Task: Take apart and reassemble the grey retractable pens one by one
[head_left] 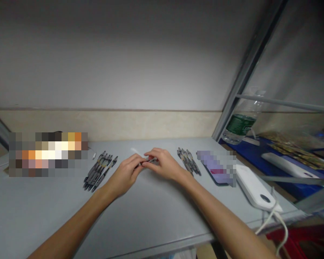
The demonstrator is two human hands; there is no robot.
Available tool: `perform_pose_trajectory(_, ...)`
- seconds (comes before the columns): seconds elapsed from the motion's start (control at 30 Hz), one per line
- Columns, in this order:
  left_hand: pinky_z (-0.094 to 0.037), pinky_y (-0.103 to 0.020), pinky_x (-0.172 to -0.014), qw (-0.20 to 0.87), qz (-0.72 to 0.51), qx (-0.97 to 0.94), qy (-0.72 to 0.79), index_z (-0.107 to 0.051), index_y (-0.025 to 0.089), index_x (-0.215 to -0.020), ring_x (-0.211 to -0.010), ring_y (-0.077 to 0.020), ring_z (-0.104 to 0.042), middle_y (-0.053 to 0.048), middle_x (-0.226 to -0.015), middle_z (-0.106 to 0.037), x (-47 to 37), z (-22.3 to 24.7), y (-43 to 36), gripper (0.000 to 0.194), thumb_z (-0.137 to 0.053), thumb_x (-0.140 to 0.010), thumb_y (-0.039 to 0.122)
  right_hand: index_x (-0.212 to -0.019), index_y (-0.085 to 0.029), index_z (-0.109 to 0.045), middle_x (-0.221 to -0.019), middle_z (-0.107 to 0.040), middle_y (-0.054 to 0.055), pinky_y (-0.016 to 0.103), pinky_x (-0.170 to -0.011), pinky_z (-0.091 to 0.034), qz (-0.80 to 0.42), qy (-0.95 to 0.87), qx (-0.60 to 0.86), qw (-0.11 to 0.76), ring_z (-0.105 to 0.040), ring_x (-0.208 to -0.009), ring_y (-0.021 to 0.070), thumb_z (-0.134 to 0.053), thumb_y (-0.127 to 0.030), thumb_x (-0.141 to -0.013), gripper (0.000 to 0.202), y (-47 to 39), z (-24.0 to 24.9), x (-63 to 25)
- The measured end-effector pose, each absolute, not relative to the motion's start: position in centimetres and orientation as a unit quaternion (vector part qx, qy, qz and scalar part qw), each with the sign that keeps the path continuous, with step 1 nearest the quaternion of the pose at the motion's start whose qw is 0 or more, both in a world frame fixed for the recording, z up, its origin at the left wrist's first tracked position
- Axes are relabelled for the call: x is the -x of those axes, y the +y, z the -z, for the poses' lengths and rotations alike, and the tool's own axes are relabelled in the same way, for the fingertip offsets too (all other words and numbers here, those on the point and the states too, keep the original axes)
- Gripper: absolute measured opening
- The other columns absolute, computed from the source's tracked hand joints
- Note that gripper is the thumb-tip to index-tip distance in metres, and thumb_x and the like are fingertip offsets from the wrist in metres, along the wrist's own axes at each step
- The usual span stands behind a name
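Over the middle of the grey desk, my left hand and my right hand meet at the fingertips. Both pinch a pen held roughly level between them; the fingers cover most of it. A row of several grey and black pens lies on the desk to the left of my left hand. Another group of several similar pens lies to the right, partly behind my right forearm.
A phone, partly blurred out, lies right of the pens. Beside it sits a white power bank with a cable. A water bottle leans by the metal frame. Pixelated items occupy the back left. The desk's front edge is near.
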State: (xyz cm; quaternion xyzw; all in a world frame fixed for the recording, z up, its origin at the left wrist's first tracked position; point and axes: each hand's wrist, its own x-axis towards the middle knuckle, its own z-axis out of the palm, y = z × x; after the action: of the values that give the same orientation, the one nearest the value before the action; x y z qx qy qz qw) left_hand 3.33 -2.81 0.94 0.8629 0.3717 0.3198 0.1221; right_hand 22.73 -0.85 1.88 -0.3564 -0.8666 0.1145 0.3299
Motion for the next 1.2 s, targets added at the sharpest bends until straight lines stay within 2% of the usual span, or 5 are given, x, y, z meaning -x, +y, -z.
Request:
perform_pose_trajectory(0.27,-0.044,-0.031,-0.087,0.060,-0.297,-0.863,0.405,-0.053,0.020,-0.112,-0.098,-0.0184,-0.057,-0.007,-0.104,-0.061,-2.1,-0.8,-1.7,0.026,-0.038,-0.092,0.027,-0.095,-0.018,-0.068,-0.083,-0.066,0.006,0.026,-0.071,-0.042,-0.178,-0.791,0.374,0.451,-0.057,-0.074,0.0159,-0.052,-0.028,-0.088,0.020,-0.9,-1.1,-22.8)
perform_pose_trajectory(0.53,-0.043,-0.032,-0.086,0.007,-0.334,-0.845,0.417,-0.054,0.018,-0.106,-0.094,-0.0183,-0.056,-0.008,-0.097,-0.059,-1.0,-1.5,-1.3,0.027,-0.032,-0.094,0.028,-0.085,-0.014,-0.068,-0.061,-0.059,-0.001,0.020,-0.045,-0.036,-0.467,-0.610,0.379,0.515,-0.045,-0.046,0.0080,-0.061,-0.041,-0.079,0.029,-0.1,-0.9,-23.4)
perform_pose_trajectory(0.83,-0.042,-0.033,-0.079,-0.075,-0.279,-0.856,0.430,-0.051,0.018,-0.090,-0.085,-0.0201,-0.049,-0.007,-0.087,-0.051,-1.3,-1.4,-1.5,0.025,-0.027,-0.094,0.025,-0.076,-0.008,-0.066,-0.046,-0.041,-0.008,0.017,-0.037,-0.018,-0.681,-0.543,0.352,0.344,-0.026,-0.038,0.0032,-0.065,-0.046,-0.074,0.038,-0.4,-1.2,-24.3)
perform_pose_trajectory(1.0,-0.039,-0.032,-0.071,-0.114,-0.237,-0.864,0.430,-0.048,0.018,-0.079,-0.079,-0.0210,-0.047,-0.007,-0.080,-0.051,-1.4,-1.0,-1.5,0.025,-0.027,-0.093,0.021,-0.071,-0.011,-0.065,-0.045,-0.033,-0.009,0.019,-0.041,-0.019,-0.591,-0.614,0.362,0.378,-0.024,-0.041,0.0052,-0.062,-0.044,-0.077,0.034,-0.9,-1.4,-24.2)
perform_pose_trajectory(1.2,-0.037,-0.030,-0.066,-0.020,-0.266,-0.853,0.449,-0.045,0.020,-0.075,-0.071,-0.0182,-0.050,-0.003,-0.073,-0.053,-1.4,-0.2,-1.4,0.028,-0.026,-0.095,0.026,-0.076,-0.016,-0.069,-0.060,-0.056,-0.001,0.023,-0.052,-0.030,-0.263,-0.790,0.388,0.395,-0.042,-0.053,0.0108,-0.055,-0.034,-0.085,0.025,-2.0,-2.6,-24.4)
